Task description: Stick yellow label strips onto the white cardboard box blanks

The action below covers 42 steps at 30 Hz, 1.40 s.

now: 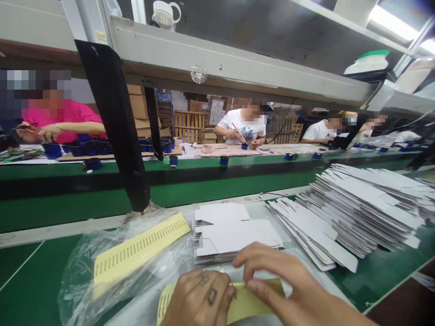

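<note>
My left hand (pixel 200 296) is closed over a yellow label sheet (pixel 253 303), low in the middle of the view. Small rows of dark print show at the sheet's left end; its right part looks plain. Over that right part is my right hand (pixel 285 280), its fingers curved and thumb and forefinger apart. Whether the right thumb touches the sheet is hard to tell. Just beyond my hands lies a stack of flat white box blanks (pixel 234 231). A second yellow label sheet (pixel 142 244), printed in rows, rests on clear plastic wrap (pixel 81 267) to the left.
More white box blanks (pixel 360 208) are fanned out at the right. A black post (pixel 112 122) rises at left, below a long shelf (pixel 238 59). Across the green conveyor (pixel 204 188), several co-workers (pixel 243 124) handle blue parts (pixel 224 160).
</note>
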Each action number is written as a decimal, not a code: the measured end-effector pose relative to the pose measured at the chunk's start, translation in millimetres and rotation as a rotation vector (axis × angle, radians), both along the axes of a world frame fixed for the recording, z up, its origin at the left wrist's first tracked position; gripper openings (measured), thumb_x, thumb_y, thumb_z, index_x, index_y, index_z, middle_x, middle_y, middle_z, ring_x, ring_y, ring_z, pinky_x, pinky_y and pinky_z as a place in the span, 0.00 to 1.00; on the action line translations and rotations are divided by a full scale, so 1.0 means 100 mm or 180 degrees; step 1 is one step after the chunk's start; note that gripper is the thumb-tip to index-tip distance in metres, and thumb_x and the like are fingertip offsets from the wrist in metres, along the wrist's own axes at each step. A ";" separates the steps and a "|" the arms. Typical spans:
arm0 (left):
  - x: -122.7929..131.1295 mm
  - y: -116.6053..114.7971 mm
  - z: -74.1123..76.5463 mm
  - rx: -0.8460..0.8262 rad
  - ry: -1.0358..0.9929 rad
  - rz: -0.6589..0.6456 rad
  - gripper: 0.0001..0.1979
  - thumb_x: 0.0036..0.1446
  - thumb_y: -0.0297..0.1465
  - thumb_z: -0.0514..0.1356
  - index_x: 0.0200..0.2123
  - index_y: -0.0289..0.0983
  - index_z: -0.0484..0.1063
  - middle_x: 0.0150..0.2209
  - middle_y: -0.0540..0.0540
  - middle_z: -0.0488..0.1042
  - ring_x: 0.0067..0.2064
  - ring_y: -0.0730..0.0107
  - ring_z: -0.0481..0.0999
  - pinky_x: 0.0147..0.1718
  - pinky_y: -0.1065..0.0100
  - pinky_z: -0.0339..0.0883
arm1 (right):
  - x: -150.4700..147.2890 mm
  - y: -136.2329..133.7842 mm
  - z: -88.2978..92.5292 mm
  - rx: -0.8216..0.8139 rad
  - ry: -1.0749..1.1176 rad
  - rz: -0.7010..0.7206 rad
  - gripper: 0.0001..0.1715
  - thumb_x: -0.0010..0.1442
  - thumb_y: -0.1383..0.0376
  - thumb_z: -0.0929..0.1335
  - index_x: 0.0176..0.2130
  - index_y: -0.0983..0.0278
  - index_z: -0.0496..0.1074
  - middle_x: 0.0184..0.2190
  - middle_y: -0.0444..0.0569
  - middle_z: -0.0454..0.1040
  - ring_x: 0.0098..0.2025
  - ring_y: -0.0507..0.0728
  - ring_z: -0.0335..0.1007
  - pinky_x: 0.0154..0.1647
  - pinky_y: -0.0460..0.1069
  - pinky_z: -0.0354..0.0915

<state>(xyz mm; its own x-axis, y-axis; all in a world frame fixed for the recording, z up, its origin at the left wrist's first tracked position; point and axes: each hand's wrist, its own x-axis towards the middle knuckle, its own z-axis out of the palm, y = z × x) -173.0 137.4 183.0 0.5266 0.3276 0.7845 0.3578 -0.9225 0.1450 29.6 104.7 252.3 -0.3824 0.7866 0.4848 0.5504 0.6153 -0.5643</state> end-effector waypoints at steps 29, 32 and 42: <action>-0.09 0.13 -0.14 0.0662 0.0453 0.0918 0.14 0.66 0.24 0.52 0.50 0.24 0.72 0.51 0.24 0.76 0.35 0.57 0.84 0.25 0.64 0.75 | -0.26 1.60 0.22 -0.1739 -0.0912 -0.0087 0.07 0.55 0.69 0.66 0.30 0.66 0.75 0.30 0.47 0.76 0.33 0.54 0.66 0.32 0.47 0.59; -0.08 0.12 -0.11 0.0674 0.0367 0.0909 0.14 0.67 0.25 0.51 0.49 0.24 0.72 0.50 0.24 0.77 0.33 0.57 0.84 0.24 0.64 0.75 | -0.26 1.60 0.23 -0.1823 -0.0941 -0.0080 0.07 0.56 0.68 0.66 0.31 0.66 0.75 0.30 0.47 0.76 0.32 0.54 0.65 0.33 0.47 0.59; -0.07 0.12 -0.08 0.0671 0.0386 0.0903 0.14 0.66 0.24 0.52 0.49 0.24 0.72 0.50 0.24 0.77 0.33 0.58 0.84 0.24 0.64 0.76 | -0.27 1.55 0.27 -0.2036 -0.0839 -0.0030 0.10 0.60 0.66 0.64 0.32 0.67 0.74 0.28 0.45 0.72 0.29 0.51 0.61 0.29 0.45 0.57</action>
